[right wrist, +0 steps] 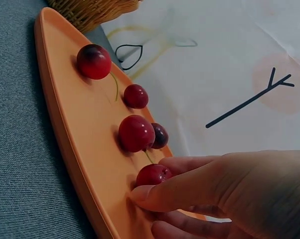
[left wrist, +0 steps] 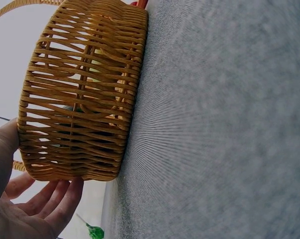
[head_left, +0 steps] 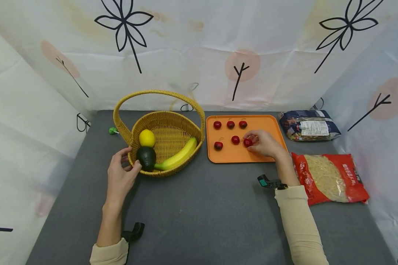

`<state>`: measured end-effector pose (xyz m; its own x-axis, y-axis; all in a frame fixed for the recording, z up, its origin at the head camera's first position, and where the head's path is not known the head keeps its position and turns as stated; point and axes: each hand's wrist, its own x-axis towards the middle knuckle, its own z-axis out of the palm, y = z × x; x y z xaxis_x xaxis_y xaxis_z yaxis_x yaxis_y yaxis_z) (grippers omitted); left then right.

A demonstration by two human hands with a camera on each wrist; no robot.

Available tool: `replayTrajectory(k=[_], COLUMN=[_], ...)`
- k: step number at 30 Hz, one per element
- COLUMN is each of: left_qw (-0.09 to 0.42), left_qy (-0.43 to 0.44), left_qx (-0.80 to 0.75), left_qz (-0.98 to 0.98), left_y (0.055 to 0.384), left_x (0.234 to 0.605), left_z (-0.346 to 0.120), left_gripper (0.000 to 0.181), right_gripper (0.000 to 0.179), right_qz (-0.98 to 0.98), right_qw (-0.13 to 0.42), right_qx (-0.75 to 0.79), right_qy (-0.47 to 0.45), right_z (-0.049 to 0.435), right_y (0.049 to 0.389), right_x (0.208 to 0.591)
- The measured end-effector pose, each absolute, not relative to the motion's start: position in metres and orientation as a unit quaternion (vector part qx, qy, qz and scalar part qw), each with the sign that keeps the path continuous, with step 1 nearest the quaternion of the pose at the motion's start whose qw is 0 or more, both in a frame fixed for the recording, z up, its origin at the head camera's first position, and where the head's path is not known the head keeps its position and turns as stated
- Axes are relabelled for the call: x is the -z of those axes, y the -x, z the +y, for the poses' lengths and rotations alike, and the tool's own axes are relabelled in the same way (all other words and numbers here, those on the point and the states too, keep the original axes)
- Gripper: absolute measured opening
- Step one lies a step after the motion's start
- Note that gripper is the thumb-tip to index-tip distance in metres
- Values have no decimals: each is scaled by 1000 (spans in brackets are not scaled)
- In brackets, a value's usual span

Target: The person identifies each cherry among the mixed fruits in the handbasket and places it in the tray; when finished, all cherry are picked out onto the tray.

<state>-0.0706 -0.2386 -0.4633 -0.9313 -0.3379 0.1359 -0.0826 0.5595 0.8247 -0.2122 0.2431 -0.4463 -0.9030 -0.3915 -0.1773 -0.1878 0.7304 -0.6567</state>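
Observation:
A yellow wicker basket with a tall handle holds a lemon, an avocado and a banana. My left hand grips the basket's left side, thumb over the rim and fingers against the outer weave. On the orange tray lie several dark red cherries, in two rows. My right hand pinches the rightmost front cherry between thumb and fingers. In the right wrist view that cherry is partly covered by the thumb.
Right of the tray lie a dark blue package and a red bag with a see-through window. A small green-topped item sits left of the basket. White patterned cloth stands behind and beside the grey table.

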Motion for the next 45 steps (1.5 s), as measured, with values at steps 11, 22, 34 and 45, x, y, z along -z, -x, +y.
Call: replayTrajectory(k=[11,22,34,45], left_qw=[143,140,148,144], left_qy=[-123,-123,-118,-117], left_qx=[449,447,448,448], left_qz=[-873,-875,-874,-875], left_y=[71,72,74,73], left_x=[464,465,467,465], left_z=[-238,-237,-236,-236], left_gripper=[54,54,54,54], right_gripper=[37,30,28,29], right_qz=[923,922,925,922], right_qw=[112,109,112,112], right_qx=[330,325,309,320], right_qy=[163,180,191,189], right_z=[236,210,204,207], right_y=[213,223,221,221], right_x=[441,448,450,450])
